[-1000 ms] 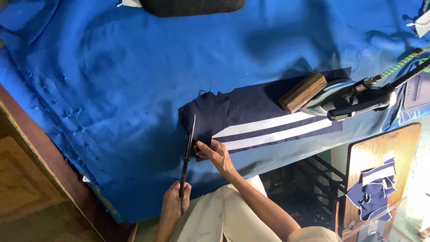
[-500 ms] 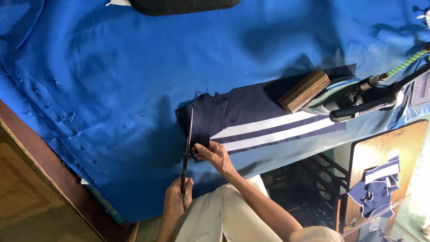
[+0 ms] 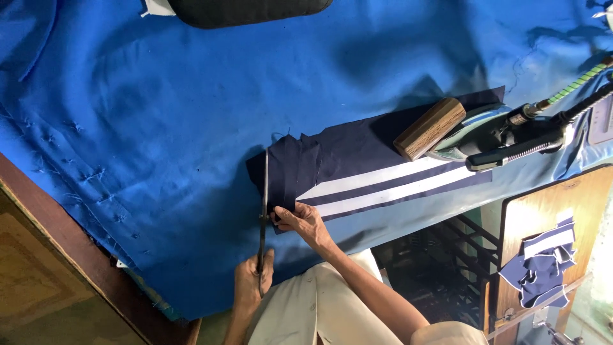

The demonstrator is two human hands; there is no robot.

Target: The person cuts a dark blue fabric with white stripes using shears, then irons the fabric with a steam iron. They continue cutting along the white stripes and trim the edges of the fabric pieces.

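Observation:
A navy cloth piece (image 3: pixel 332 160) with two white stripes lies on the blue fabric-covered table (image 3: pixel 159 128). My left hand (image 3: pixel 251 281) grips the handles of long dark scissors (image 3: pixel 263 204). The blades run along the navy piece's left end, pointing away from me. My right hand (image 3: pixel 300 220) presses its fingers flat on the navy cloth's near corner, just right of the blades. Whether the blades are cutting through the cloth is hard to tell.
A wooden-handled iron (image 3: pixel 460 131) rests on the navy cloth's right end, with a cord and black handle (image 3: pixel 517 150) beside it. A dark cushion (image 3: pixel 249 9) sits at the top edge. More navy-and-white pieces (image 3: pixel 543 262) lie on a wooden board at lower right.
The scissors have slid slightly farther along the navy cloth's left end. My right hand has stayed pressed on the cloth.

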